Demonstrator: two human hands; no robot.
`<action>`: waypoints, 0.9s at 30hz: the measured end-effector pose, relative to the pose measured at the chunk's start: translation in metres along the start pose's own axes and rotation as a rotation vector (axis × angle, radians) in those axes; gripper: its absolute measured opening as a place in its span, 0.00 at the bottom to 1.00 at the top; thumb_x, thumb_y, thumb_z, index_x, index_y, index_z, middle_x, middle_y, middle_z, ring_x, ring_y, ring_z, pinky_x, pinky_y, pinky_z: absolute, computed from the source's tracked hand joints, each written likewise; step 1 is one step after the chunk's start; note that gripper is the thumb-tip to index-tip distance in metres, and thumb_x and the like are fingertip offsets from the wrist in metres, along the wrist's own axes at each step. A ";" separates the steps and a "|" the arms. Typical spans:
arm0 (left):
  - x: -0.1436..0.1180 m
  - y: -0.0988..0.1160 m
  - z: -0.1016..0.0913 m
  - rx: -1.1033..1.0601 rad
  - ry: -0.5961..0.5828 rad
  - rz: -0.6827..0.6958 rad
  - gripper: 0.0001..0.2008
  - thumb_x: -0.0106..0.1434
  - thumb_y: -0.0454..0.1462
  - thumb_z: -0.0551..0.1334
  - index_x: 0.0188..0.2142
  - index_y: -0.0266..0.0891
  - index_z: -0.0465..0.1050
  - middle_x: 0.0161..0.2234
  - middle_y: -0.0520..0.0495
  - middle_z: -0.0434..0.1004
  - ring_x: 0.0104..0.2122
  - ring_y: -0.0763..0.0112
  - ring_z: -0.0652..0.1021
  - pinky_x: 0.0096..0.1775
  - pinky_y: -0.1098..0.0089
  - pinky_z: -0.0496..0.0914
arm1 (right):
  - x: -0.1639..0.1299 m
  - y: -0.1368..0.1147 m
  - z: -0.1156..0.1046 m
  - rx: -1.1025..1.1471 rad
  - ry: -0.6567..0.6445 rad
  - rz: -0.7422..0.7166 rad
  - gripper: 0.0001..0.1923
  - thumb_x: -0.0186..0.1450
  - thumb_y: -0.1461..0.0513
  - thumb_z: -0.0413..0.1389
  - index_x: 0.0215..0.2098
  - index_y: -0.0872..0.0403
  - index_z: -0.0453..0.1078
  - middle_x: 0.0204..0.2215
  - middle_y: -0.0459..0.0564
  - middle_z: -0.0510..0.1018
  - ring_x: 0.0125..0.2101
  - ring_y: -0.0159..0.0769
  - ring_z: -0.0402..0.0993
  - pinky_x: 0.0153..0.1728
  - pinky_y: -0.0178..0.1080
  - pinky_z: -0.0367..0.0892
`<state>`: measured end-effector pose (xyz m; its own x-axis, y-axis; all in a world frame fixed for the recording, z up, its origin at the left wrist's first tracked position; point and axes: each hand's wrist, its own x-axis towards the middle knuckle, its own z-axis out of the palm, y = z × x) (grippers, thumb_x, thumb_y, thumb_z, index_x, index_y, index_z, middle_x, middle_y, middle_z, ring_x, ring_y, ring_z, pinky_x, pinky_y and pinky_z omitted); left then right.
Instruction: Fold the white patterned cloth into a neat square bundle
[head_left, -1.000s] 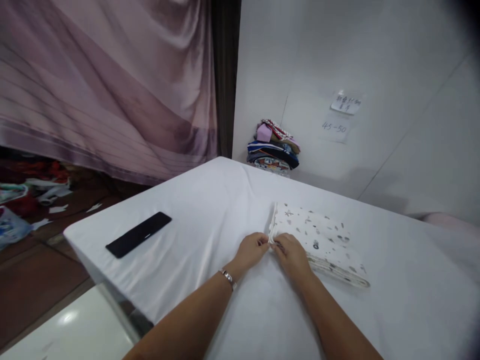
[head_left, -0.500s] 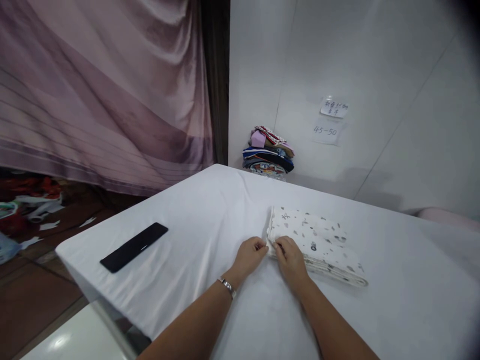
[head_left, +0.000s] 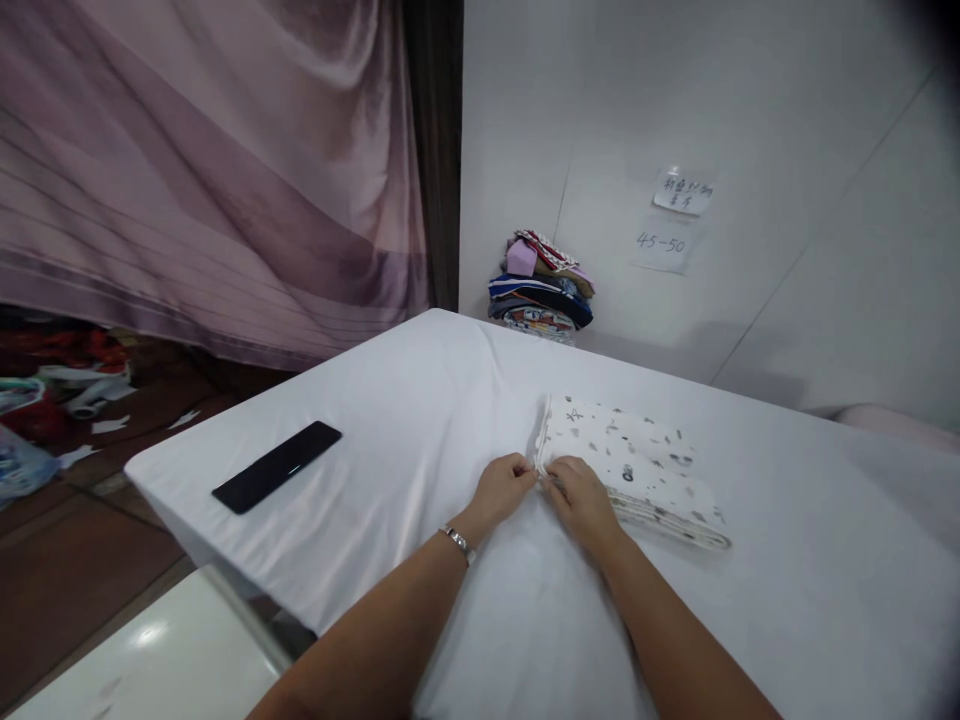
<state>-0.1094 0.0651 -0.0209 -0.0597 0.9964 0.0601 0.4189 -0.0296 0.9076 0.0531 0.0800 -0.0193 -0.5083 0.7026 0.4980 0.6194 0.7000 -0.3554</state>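
Folded cloth (head_left: 630, 465) lies on the table (head_left: 420, 420), right of the phone (head_left: 276, 466).

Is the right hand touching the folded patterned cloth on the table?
Touching. The head view shows the right hand resting on the near corner of the folded patterned cloth, its fingers overlapping the cloth's edge with no gap.

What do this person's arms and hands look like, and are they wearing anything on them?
Both forearms are bare, with no sleeves in view and no gloves. The left hand has a slim silver metal bracelet at its wrist. The right hand and its wrist show nothing worn.
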 end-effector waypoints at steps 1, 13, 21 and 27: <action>0.000 0.000 0.000 -0.009 -0.005 0.001 0.09 0.54 0.40 0.57 0.22 0.38 0.68 0.20 0.55 0.67 0.23 0.75 0.66 0.26 0.75 0.60 | 0.000 0.000 0.000 -0.004 0.002 0.006 0.06 0.64 0.61 0.50 0.37 0.53 0.67 0.36 0.53 0.73 0.38 0.41 0.67 0.38 0.42 0.63; 0.002 -0.001 0.002 -0.103 0.018 0.017 0.08 0.54 0.38 0.56 0.25 0.37 0.71 0.23 0.53 0.72 0.25 0.75 0.70 0.29 0.74 0.64 | -0.001 -0.003 0.004 0.248 0.181 0.269 0.06 0.63 0.60 0.49 0.31 0.53 0.66 0.29 0.48 0.70 0.32 0.36 0.66 0.35 0.38 0.61; -0.002 -0.001 0.002 0.131 0.010 0.039 0.13 0.53 0.47 0.61 0.27 0.39 0.71 0.27 0.52 0.74 0.27 0.73 0.71 0.29 0.73 0.63 | -0.002 0.000 0.003 0.264 0.214 0.218 0.05 0.63 0.61 0.49 0.33 0.53 0.65 0.31 0.48 0.70 0.34 0.35 0.66 0.36 0.38 0.62; 0.001 -0.002 0.004 0.161 -0.012 0.038 0.09 0.54 0.42 0.58 0.24 0.39 0.69 0.23 0.54 0.71 0.24 0.74 0.69 0.27 0.74 0.60 | -0.003 0.002 -0.002 0.051 0.161 0.041 0.07 0.66 0.63 0.46 0.36 0.54 0.65 0.35 0.53 0.71 0.39 0.39 0.65 0.41 0.41 0.62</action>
<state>-0.1069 0.0660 -0.0247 -0.0312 0.9957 0.0870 0.5608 -0.0546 0.8262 0.0569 0.0788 -0.0200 -0.3780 0.7044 0.6008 0.6044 0.6793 -0.4161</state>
